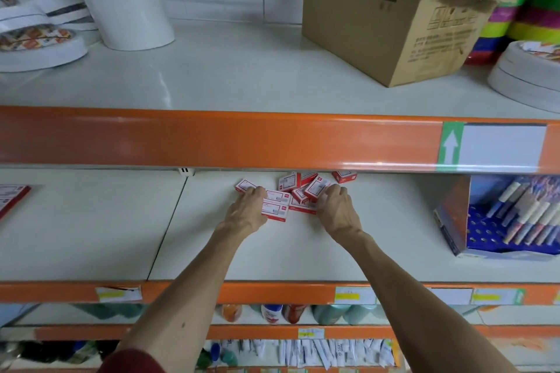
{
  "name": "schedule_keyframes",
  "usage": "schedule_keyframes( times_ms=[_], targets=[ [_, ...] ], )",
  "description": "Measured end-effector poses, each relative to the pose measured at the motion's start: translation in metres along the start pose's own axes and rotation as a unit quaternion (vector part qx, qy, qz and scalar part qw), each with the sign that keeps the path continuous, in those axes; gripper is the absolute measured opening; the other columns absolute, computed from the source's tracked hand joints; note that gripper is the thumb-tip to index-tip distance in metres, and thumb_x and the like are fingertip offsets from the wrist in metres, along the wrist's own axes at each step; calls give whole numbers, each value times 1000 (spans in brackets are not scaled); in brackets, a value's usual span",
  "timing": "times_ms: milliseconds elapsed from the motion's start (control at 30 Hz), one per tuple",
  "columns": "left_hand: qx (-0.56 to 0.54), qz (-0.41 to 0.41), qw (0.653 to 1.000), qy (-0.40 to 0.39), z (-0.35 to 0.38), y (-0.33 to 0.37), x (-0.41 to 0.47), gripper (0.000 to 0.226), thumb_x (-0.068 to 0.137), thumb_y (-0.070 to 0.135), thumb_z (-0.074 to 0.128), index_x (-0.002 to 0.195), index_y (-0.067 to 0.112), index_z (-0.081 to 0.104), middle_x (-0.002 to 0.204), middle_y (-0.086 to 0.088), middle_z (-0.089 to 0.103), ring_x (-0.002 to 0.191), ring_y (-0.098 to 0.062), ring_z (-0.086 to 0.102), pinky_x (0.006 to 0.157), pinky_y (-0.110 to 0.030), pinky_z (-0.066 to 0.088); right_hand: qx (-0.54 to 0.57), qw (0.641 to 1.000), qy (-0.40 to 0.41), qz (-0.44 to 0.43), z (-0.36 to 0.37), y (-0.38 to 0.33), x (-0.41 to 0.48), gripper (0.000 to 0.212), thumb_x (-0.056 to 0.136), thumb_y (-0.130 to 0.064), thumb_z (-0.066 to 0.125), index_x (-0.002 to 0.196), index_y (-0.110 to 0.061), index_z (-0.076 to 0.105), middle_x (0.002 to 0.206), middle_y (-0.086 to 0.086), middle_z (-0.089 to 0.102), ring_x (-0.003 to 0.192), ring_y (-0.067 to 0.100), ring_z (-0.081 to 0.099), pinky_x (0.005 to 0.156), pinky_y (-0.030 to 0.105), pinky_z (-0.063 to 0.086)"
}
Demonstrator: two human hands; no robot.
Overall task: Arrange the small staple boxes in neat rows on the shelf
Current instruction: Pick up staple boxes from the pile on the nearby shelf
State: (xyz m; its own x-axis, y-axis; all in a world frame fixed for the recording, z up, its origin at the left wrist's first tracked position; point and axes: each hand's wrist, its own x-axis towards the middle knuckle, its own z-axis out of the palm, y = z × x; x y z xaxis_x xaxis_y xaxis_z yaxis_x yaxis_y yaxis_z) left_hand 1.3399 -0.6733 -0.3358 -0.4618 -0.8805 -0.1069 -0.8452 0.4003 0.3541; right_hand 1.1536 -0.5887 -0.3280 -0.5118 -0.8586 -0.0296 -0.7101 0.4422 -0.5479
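White tiled wall backs a store rack of pale shelf boards fronted by orange rails (212, 139). On the top board sit a torn cardboard box (394, 24), a tall white roll (130, 0) and flat tape rolls (39, 48). The middle shelf (242, 251) carries a blue pen display box (509, 221) at the right. Lower down, bottles (272, 313) stand behind price tags.

The staple boxes (298, 192), red and white, lie in a loose heap at the back of the middle shelf, partly under the upper rail, between both hands. Two flat boxes (274, 211) beside the left hand (247, 206) lie label up, their long axes running roughly left to right with a slight slant. The others point every way, several standing on an edge.

The left hand's curled fingers rest on the leftmost boxes; whether it grips one cannot be told. The right hand (336, 206) pinches a tilted box (316, 188) between thumb and curled fingers, its label facing up and left.
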Motion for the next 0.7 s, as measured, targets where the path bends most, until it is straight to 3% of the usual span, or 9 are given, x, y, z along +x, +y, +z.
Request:
schedule_keyframes(
  times_ms=[100, 267, 367, 533, 700],
  targets=[
    [0, -6, 1000, 4, 0, 2, 1, 45, 84, 11, 66, 124, 13, 46, 124, -6, 49, 114, -24, 50, 92, -38, 46, 15, 1000, 3, -2, -1, 2, 4, 27, 95, -16, 44, 120, -7, 41, 121, 14, 47, 109, 30, 47, 92, 45, 46],
    [-19, -8, 1000, 7, 1, 1, 0, 42, 83, 13, 68, 119, 12, 47, 121, -6, 54, 111, -23, 51, 91, -37, 47, 63, 997, -44, -8, -5, 4, 17, 66, 81, -20, 70, 135, -12, 33, 131, 11, 47, 118, 32, 45, 102, 51, 42],
    [-34, -10, 999, -1, -1, 0, -2, 43, 81, 16, 71, 118, 12, 48, 121, -5, 55, 111, -22, 50, 91, -38, 47, 71, 995, -63, -19, -3, 4, 25, 74, 75, -26, 78, 134, -13, 35, 132, 8, 49, 119, 32, 48, 100, 50, 45],
    [-38, 1, 999, -11, -2, -6, -5, 47, 78, 19, 76, 116, 15, 49, 122, -4, 51, 112, -20, 45, 91, -37, 46, 32, 999, -26, 1, 7, 2, 23, 70, 76, -39, 76, 129, -8, 41, 126, 13, 43, 115, 35, 47, 97, 48, 46],
    [-33, 10, 999, -21, 1, -6, -7, 49, 79, 21, 76, 123, 18, 55, 128, 0, 49, 122, -18, 41, 99, -38, 43, -6, 999, -36, -5, 7, 12, 10, 81, 74, -56, 72, 131, -12, 37, 112, 11, 38, 108, 31, 45, 88, 44, 48]
  ],
)
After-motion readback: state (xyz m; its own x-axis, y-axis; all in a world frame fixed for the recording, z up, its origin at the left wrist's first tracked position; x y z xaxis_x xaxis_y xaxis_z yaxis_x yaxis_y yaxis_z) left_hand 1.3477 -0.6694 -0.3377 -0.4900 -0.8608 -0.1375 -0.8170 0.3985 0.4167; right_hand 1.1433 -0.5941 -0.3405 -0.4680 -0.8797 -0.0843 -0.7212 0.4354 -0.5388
